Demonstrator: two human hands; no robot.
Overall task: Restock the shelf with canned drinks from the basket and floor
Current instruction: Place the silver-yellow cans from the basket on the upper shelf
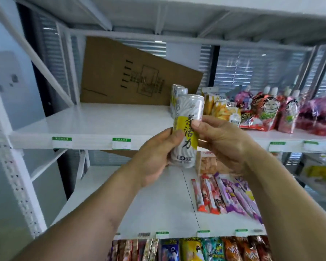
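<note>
A tall silver can with a yellow label and black characters (187, 117) is upright in front of the white shelf's front edge (94, 142). My left hand (154, 157) grips its lower part from the left. My right hand (220, 140) holds its middle from the right, thumb on the label. Behind it, a short row of the same cans (177, 91) stands on the shelf board. No basket or floor is in view.
A flattened cardboard sheet (132, 72) leans at the back of the shelf. Snack pouches (267, 112) fill the shelf's right side. On the lower shelf lie stick packs (226, 194); more bags (192, 249) sit below. Price tags (121, 143) line the edges.
</note>
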